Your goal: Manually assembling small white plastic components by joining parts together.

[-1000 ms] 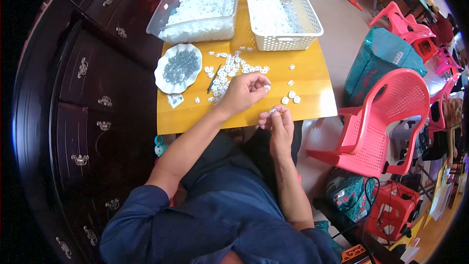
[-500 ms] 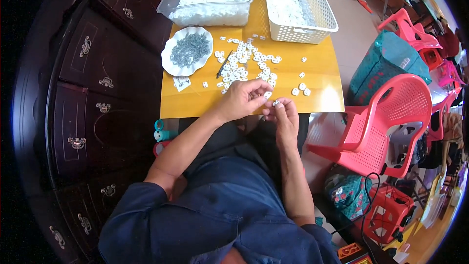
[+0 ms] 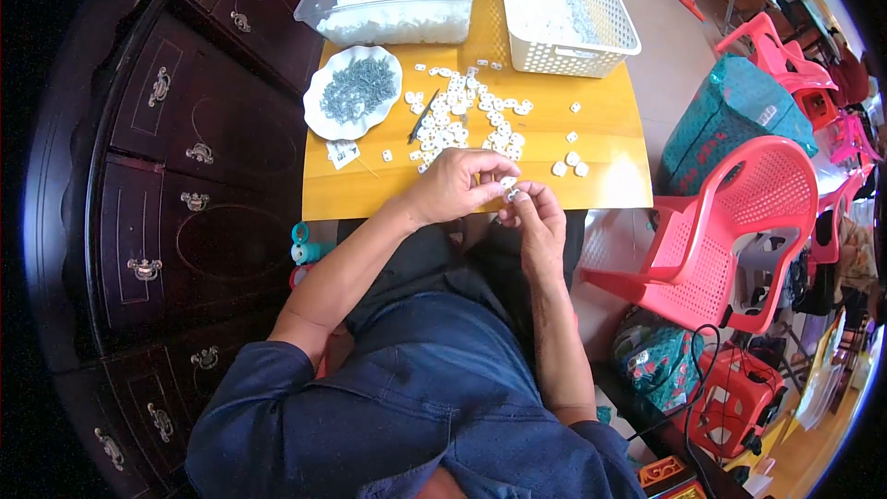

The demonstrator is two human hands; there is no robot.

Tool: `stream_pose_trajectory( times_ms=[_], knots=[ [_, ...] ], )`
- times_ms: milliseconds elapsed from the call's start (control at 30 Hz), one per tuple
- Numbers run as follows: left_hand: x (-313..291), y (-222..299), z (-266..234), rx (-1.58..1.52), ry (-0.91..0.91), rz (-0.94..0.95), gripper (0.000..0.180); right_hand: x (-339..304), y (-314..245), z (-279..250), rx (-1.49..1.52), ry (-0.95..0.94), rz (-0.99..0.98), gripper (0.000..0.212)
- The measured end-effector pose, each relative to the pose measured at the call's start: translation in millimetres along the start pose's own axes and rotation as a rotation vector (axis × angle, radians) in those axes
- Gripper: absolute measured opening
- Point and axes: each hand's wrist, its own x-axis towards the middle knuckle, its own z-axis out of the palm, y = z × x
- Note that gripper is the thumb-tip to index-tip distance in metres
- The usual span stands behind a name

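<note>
Over the table's near edge, my left hand (image 3: 462, 187) pinches a small white plastic piece (image 3: 508, 182) between thumb and fingers. My right hand (image 3: 538, 218) is closed on another small pale piece (image 3: 514, 194), too small to name, held right against the white one. Just beyond my hands lies a loose spread of white two-holed plastic pieces (image 3: 453, 134), with a thin dark pointed tool (image 3: 423, 117) among them. Left of these, a white scalloped dish (image 3: 319, 113) holds many grey screw-like parts (image 3: 358, 88). Several more white pieces (image 3: 572, 159) lie to the right.
A clear tub (image 3: 397, 26) and a cream perforated basket (image 3: 577, 60), both filled with white pieces, stand at the yellow table's (image 3: 610, 129) far side. Dark drawers (image 3: 148, 212) rise at left. A red plastic chair (image 3: 753, 194) and a teal bag (image 3: 739, 115) stand at right.
My right hand has come slightly closer to the left, bringing its small piece against the white piece. My left hand has hardly moved.
</note>
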Motion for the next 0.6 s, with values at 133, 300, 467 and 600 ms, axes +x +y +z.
stream_pose_trajectory(
  times_ms=[133, 300, 467, 600],
  knots=[
    [-0.4, 1.5, -1.0, -0.015, -0.013, -0.02, 0.022, 0.6, 2.1, -1.6, 0.03, -0.007, -0.002, 0.016],
    [-1.0, -2.8, -0.8, -0.035, -0.02, -0.028, 0.022, 0.9, 1.6, -1.3, 0.029, -0.009, 0.007, 0.016],
    [-1.3, -3.7, 3.4, -0.112, -0.017, -0.049, 0.02, 0.5, 2.3, -1.1, 0.042, -0.004, 0.003, 0.015],
    [-0.8, -2.1, 3.6, -0.138, -0.038, -0.062, 0.021, 2.0, 4.5, -3.8, 0.057, -0.006, 0.011, 0.014]
  ],
)
